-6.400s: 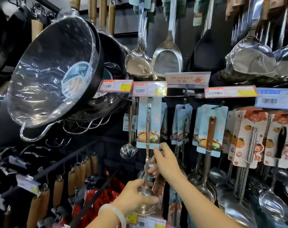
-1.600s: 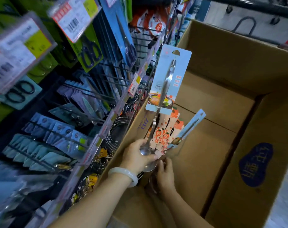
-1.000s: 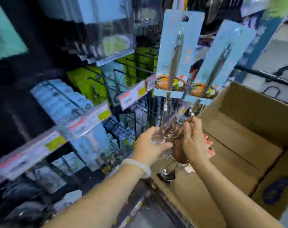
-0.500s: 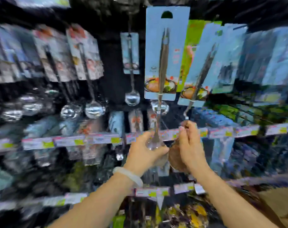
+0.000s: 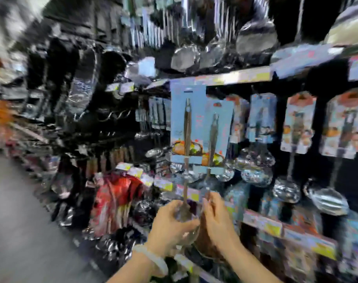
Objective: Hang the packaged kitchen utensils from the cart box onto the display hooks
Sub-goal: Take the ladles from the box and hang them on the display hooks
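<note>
Blurred display hooks (image 5: 262, 94) already carried ladles; the left hand (image 5: 170, 223) gripped one carded ladle (image 5: 187, 127), the right hand (image 5: 217, 219) another (image 5: 214, 137) — both upright, neither yet hung.

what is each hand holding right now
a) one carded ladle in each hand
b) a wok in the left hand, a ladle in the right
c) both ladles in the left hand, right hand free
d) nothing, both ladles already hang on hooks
a: the left hand grips the bowl end of the left ladle, and the right hand grips the right ladle, both raised before the display.
</note>
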Action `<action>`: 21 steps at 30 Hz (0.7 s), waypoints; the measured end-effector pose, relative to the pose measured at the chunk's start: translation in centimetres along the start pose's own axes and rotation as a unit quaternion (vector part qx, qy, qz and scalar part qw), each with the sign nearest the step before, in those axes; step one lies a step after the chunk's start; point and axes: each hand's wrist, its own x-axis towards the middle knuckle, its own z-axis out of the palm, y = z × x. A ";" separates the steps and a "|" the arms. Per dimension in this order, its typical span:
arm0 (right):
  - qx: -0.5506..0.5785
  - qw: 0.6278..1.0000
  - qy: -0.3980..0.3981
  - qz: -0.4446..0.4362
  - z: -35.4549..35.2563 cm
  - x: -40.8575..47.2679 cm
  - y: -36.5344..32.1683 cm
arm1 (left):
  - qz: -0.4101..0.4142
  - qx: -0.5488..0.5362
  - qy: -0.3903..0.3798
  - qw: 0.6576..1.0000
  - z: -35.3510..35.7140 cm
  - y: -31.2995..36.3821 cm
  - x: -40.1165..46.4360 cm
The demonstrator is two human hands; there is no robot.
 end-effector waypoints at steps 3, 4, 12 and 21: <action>0.019 0.999 -0.036 0.014 6.8 4.7 -1.2 | -0.023 0.007 0.039 0.999 -6.1 -1.2 4.4; 0.034 0.998 -0.044 0.021 8.7 6.3 -1.7 | -0.031 0.006 0.048 0.998 -8.0 -1.3 5.9; -0.002 0.993 -0.108 0.050 18.6 16.1 -4.3 | -0.091 -0.032 0.090 0.991 -18.6 -3.8 15.5; -0.073 0.993 -0.029 0.093 25.1 24.4 -2.3 | -0.063 -0.017 0.013 0.998 -24.1 -7.1 25.7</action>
